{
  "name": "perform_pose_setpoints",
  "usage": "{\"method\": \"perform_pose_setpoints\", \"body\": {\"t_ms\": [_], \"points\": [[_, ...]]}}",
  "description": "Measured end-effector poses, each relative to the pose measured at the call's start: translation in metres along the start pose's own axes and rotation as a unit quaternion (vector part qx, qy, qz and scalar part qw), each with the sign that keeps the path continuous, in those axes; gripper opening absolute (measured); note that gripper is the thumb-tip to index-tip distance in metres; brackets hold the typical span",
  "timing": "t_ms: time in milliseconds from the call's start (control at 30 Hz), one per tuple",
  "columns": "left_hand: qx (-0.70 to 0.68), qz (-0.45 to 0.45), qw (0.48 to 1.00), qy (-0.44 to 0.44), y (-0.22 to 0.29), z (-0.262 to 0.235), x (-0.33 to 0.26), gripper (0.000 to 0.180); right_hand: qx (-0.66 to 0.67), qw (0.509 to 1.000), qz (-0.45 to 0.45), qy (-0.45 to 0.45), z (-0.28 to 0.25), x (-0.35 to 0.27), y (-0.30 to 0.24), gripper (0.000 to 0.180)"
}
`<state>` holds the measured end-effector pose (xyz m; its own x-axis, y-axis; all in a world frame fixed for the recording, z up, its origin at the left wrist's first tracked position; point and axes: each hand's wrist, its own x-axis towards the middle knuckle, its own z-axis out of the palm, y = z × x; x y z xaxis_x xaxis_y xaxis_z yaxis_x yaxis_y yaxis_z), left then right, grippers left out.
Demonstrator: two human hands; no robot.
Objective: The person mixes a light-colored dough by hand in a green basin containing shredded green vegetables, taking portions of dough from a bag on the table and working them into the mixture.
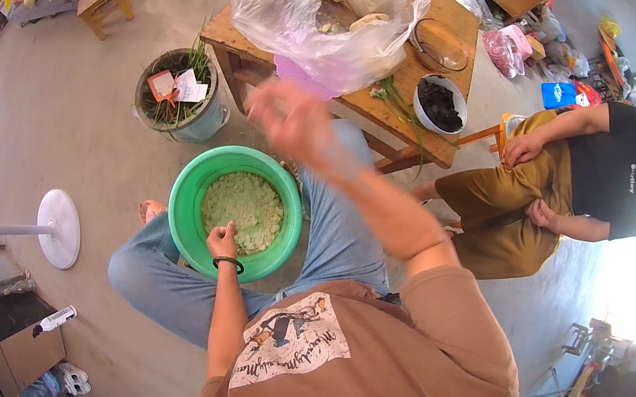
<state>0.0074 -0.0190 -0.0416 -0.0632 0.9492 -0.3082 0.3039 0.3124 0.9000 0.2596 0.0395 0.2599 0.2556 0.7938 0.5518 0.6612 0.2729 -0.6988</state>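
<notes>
A green plastic basin (290,231) stands between my legs, holding a pale green, finely chopped mixture (243,212). My left hand (222,240) hangs over the basin's near side, a black band at its wrist. Its fingers are curled in; whether they pinch anything is hidden. My right hand (293,119), smeared by motion, is raised beyond the basin by the table's front edge. Just past it, a lilac perforated basket (303,76) sits under a large translucent plastic bag (281,4), in which pale, dough-like pieces (365,22) show.
The wooden table (449,33) also bears a round glass lid (439,46), green stalks (405,111) and a white bowl (421,114) of dark food. A bucket (201,128) of green plants stands left of it. At right sits another person (550,184); a white fan (58,230) stands left.
</notes>
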Motion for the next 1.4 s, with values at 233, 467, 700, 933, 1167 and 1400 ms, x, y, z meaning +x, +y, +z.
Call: {"method": "perform_pose_setpoints", "body": {"t_ms": [233, 467, 700, 933, 1167, 1400], "points": [[-0.068, -0.017, 0.996, -0.063, -0.010, 0.007, 0.002, 0.024, -0.438, 0.881, 0.122, -0.135, -0.102, 0.156, 0.112, 0.031], [-0.135, -0.066, 0.984, -0.094, -0.023, 0.001, 0.007, 0.023, -0.563, 0.755, 0.195, -0.273, -0.129, 0.130, 0.141, 0.065], [-0.071, -0.071, 0.984, -0.150, -0.011, 0.017, 0.004, 0.026, -0.581, 0.756, 0.227, -0.201, -0.140, 0.126, 0.173, 0.064], [-0.095, -0.042, 0.986, -0.130, -0.015, 0.008, 0.004, 0.030, -0.171, 0.969, 0.178, -0.032, -0.142, 0.097, 0.074, 0.057], [-0.245, -0.117, 0.946, -0.178, 0.053, 0.005, -0.007, 0.055, 0.430, 0.796, 0.370, -0.211, -0.001, -0.064, 0.026, 0.042], [-0.309, -0.043, 0.948, -0.066, 0.058, -0.005, -0.016, 0.047, 0.348, 0.765, 0.468, -0.273, 0.116, -0.205, 0.061, 0.046]]}}
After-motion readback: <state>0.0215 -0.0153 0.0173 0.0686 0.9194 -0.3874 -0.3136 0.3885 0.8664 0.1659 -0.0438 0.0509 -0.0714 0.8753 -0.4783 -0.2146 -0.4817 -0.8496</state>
